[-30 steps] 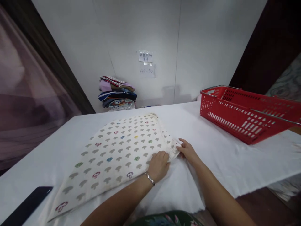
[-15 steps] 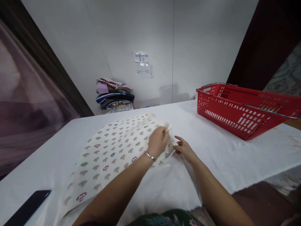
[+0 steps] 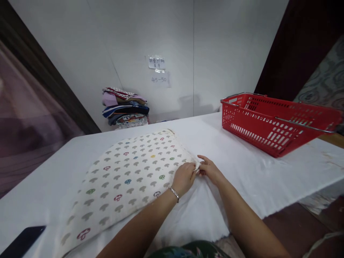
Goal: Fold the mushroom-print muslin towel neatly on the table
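Pillow [image 3: 129,175], white cover printed with small mushrooms, lying flat on the white-covered table [image 3: 242,168], centre-left of view, long axis running 7 to 1 o'clock. Left hand [image 3: 184,177], bracelet [image 3: 175,193] at the wrist: fingers curled shut on the pillow's corner at its 3 o'clock end. Right hand [image 3: 211,170]: thumb and fingertips pinched closed on the same corner, touching the left hand. Red basket [image 3: 271,125] on the table at 2 o'clock from the hands, well apart. Stack of folded clothes [image 3: 125,107] against the wall at 11 o'clock. Dark phone [image 3: 23,240] at the table's 8 o'clock edge.
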`<state>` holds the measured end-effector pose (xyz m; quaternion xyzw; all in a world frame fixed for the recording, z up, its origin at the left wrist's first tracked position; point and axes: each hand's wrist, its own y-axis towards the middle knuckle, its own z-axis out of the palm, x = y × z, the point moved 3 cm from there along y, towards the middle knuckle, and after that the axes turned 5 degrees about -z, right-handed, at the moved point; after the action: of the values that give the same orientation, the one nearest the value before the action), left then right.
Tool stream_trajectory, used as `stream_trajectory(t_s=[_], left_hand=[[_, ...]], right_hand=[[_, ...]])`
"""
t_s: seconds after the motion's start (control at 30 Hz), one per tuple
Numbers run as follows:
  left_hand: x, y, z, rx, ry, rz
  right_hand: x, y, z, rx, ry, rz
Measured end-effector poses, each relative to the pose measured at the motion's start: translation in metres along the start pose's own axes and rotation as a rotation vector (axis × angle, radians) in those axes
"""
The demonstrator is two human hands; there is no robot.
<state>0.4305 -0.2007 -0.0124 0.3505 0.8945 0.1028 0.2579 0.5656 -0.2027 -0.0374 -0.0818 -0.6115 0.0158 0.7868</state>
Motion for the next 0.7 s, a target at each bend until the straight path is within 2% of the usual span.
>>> stream_trajectory(t_s=[0.2,0.33,0.4,0.53,0.63,0.7], left_hand=[[0.003,0.001,0.0,0.067,0.072,0.114],[-0.001,0.001,0.001,0.112,0.092,0.114],[-0.002,-0.001,0.003,0.122,0.087,0.067],[0.006,-0.014,0.0,0.105,0.179,-0.146],[0.022,-0.037,-0.013,0.104,0.249,-0.27],[0.037,-0.061,-0.029,0.077,0.286,-0.335]], right_hand=[[0.001,-0.002,0.0,0.052,0.025,0.03],[0.001,-0.001,0.0,0.025,-0.111,-0.029],[0.0,0.0,0.0,-0.004,-0.17,-0.068],[-0.002,0.003,-0.003,-0.074,-0.164,-0.06],[-0.002,0.002,-0.006,-0.109,-0.148,-0.042],[-0.002,0.001,-0.008,-0.114,-0.131,-0.045]])
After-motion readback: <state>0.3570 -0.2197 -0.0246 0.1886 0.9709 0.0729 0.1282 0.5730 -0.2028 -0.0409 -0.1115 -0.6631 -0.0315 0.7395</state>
